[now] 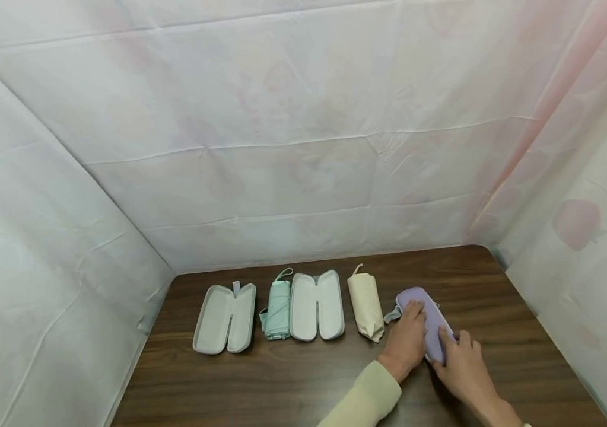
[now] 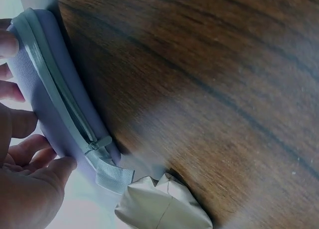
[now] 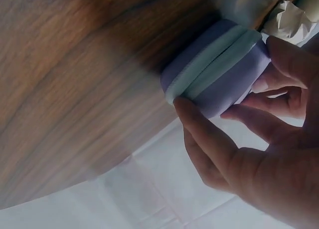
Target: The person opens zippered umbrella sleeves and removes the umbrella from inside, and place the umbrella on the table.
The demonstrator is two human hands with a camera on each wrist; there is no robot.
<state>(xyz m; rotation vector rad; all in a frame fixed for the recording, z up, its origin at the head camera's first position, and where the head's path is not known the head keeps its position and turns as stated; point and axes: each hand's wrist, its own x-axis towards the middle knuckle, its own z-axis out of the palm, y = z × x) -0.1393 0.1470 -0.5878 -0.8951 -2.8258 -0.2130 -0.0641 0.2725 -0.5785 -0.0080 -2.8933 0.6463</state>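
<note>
A purple zip case (image 1: 432, 326) lies lid up on the table's right side, its two halves together. It has a grey zipper band (image 2: 55, 89), with the zipper pull (image 2: 98, 144) near the fabric loop at the far end. My left hand (image 1: 407, 339) holds the case from the left, fingers over its top and thumb near the loop end. My right hand (image 1: 466, 367) grips the near end between thumb and fingers. Just left of the case lies a cream folded umbrella (image 1: 365, 305), its end also showing in both wrist views.
Further left, two opened cases with pale linings, one (image 1: 330, 305) and another (image 1: 211, 323), flank a mint folded umbrella (image 1: 279, 311). The dark wooden table (image 1: 282, 385) is bordered by pale cloth (image 1: 282, 178) behind and at both sides.
</note>
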